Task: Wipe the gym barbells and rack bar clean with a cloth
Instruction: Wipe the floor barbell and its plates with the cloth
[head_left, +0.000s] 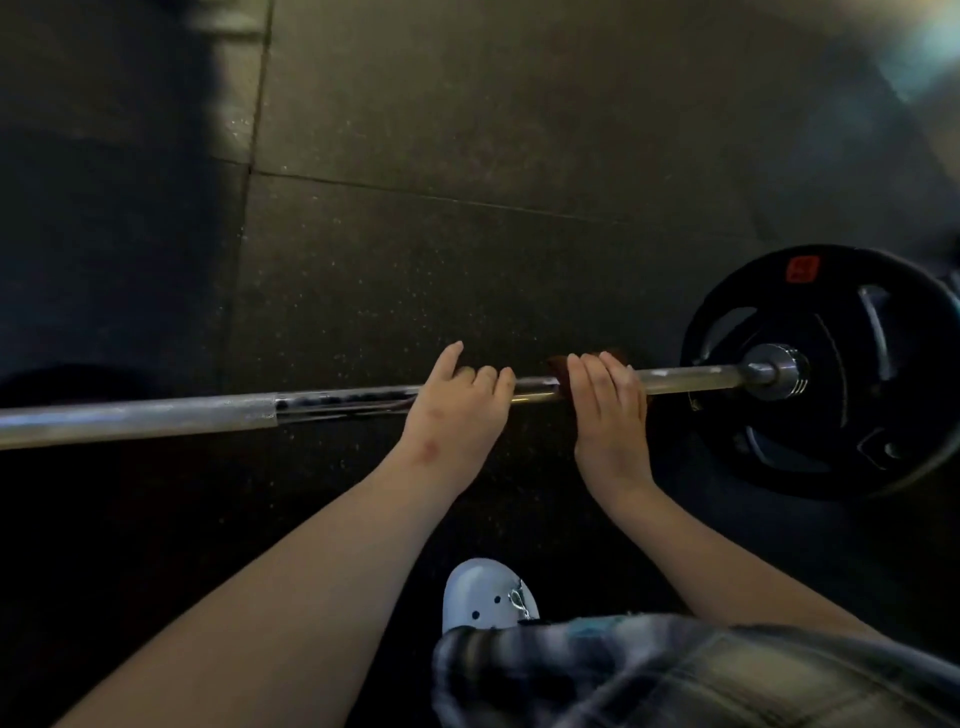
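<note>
Fingers curl round one barbell: left hand bare, right hand wrapping one cloth.

Dark speckled rubber floor tiles, straight seams meeting at a junction, deep shadow left of the junction, pale light glare far right of it

The cloth is mostly hidden under the right hand on the barbell. The barbell's left end runs off the edge.
</note>
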